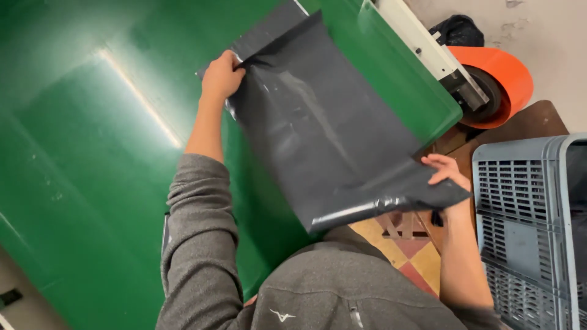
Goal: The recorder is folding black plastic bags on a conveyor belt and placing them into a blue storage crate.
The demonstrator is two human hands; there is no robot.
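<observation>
One dark grey plastic mailer bag (324, 128), flat, lying diagonally on the green table (92, 183); its near end overhangs the table edge. Left hand (221, 76): fingers curled, pinching the bag's far corner, apparently to keep it stretched taut. Right hand (445, 170): fingers (435, 161) loosely spread over the bag's near corner, seemingly steadying it at the overhang. One grey slatted crate (526, 220), right of the bag. One orange wheel-like disc (504, 79), beyond the bag's right edge. Two grey sleeves (202, 244). Patterned floor tiles (416, 256) below the bag.
</observation>
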